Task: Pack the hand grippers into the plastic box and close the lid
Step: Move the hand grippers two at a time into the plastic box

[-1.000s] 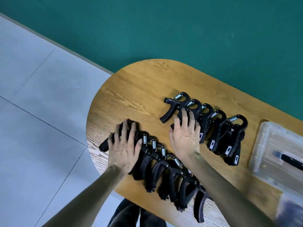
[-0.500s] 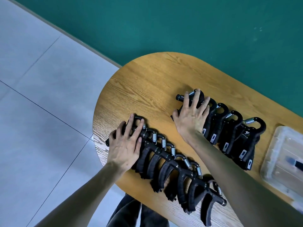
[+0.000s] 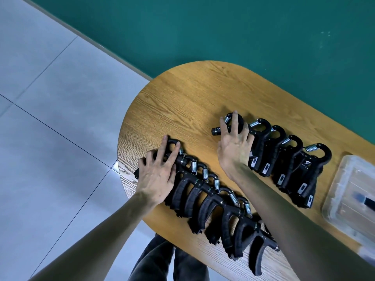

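Two rows of black hand grippers with steel springs lie on the wooden table (image 3: 182,102). The near row (image 3: 213,203) runs diagonally toward the table's front edge. My left hand (image 3: 156,175) lies over its leftmost gripper, with the fingers curled onto that gripper's loop. The far row (image 3: 288,159) stretches right toward the clear plastic box (image 3: 345,169). My right hand (image 3: 233,147) covers the leftmost gripper of that row, fingers wrapped round its head. The box sits at the right edge of the view, cut off, with something dark inside.
The rounded left end of the table overhangs grey floor tiles (image 3: 50,138). A green wall (image 3: 223,27) runs behind. My dark trousers (image 3: 154,260) show below the table's front edge. Bare wood lies beyond both rows.
My right hand has gone from the middle of the table up to the left end of the far row and closed over its first gripper. My left hand stays on the near row.
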